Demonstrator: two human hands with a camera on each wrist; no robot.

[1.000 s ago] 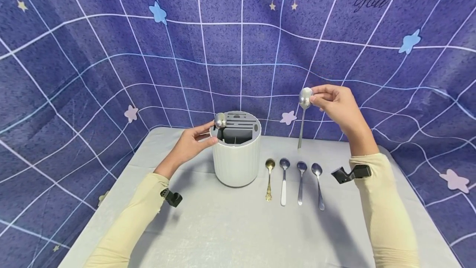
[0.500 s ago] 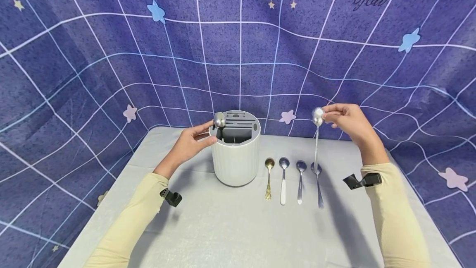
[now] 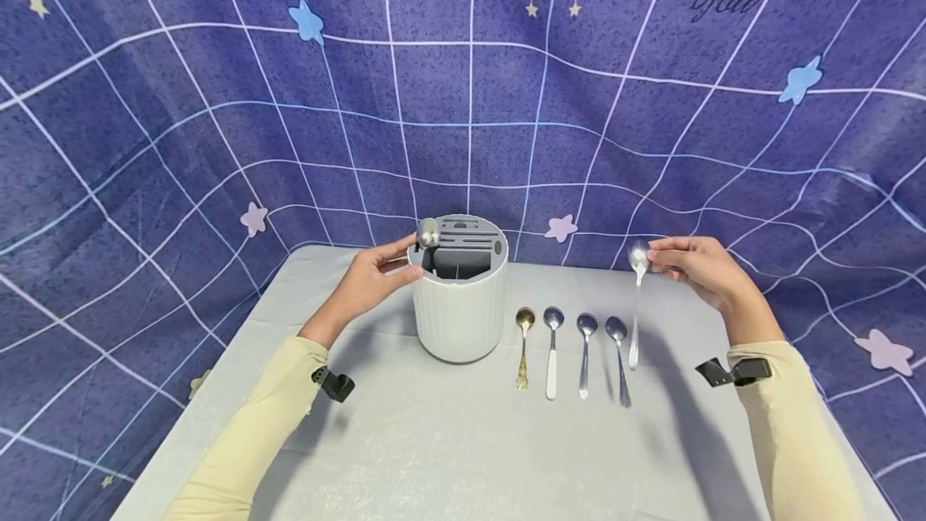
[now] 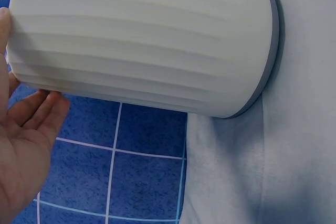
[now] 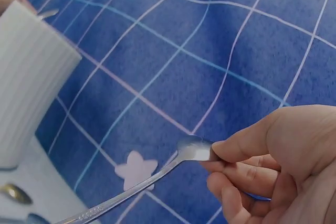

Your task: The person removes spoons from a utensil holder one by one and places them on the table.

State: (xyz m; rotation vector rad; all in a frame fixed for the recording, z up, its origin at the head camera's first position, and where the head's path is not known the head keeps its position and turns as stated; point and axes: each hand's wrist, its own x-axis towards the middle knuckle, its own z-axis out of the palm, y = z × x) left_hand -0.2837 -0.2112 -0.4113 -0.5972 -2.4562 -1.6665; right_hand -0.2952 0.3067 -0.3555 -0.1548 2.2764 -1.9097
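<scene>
In the head view, my right hand [image 3: 694, 264] pinches a silver spoon [image 3: 639, 260] by its bowl, and the handle points down toward the table. The right wrist view shows thumb and fingers on the edge of the bowl [image 5: 195, 149]. My left hand [image 3: 369, 284] grips the upper left side of a white ribbed utensil holder [image 3: 459, 320], thumb at the front rim. Another silver spoon [image 3: 428, 233] stands bowl up in the holder. On the table lie a gold spoon [image 3: 523, 348], a white-handled spoon [image 3: 552, 372] and two silver spoons [image 3: 584, 356], [image 3: 619, 360].
A grey slotted lid [image 3: 466, 235] covers the back part of the holder, with an open divided compartment in front. The pale cloth-covered table [image 3: 434, 441] meets a purple grid-patterned curtain [image 3: 463, 87] behind and at both sides.
My right hand has moved right and down with the spoon, whose handle now hangs just right of the row of spoons. The left hand and the holder have stayed put.
</scene>
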